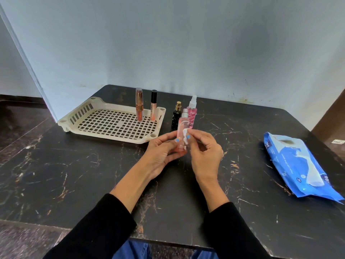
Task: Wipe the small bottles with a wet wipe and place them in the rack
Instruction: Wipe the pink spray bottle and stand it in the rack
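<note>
The wiping step is in hand: a peach-pink bottle (181,136) is held upright above the table (74,174) in the curled fingers of the left hand (162,152), while a scrap of white wet wipe (186,136) is pinched against its side by the right hand (204,152). Two tubes (139,107) are already stood in the cream rack (112,124); a black bottle (176,116) and a pink spray bottle (192,113) wait just beside it. Next, a careful upright placing on the grid is likely called for; the blue wipe pack (296,165) carries print too small to be read.

2 tubes (145,105) block rack's (112,126) right corner — rest open.
</note>
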